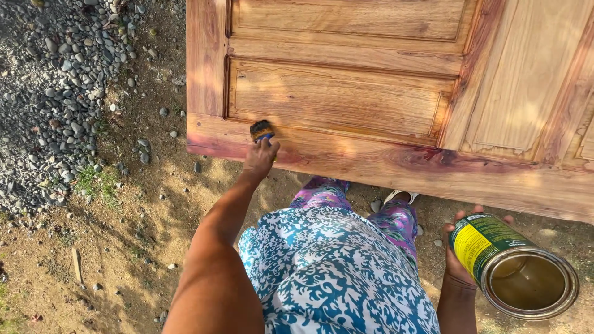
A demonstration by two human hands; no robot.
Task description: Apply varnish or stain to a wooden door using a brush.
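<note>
left of the door (396, 93), gravel (49, 80) lies on bare dirt. the left hand (260, 156) grips one brush (261, 130), bristles on the door's lower rail — light, stiff-handled, best held at the handle. below the door's right end, the right hand (461, 247) cups one open can (513, 266) — likely heavy, sloshy, slick.

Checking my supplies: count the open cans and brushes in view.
2. One open can sits in the right hand, low right, liquid inside. One brush is in the left hand, bristles on the wooden door. Others may lie outside the view.
</note>
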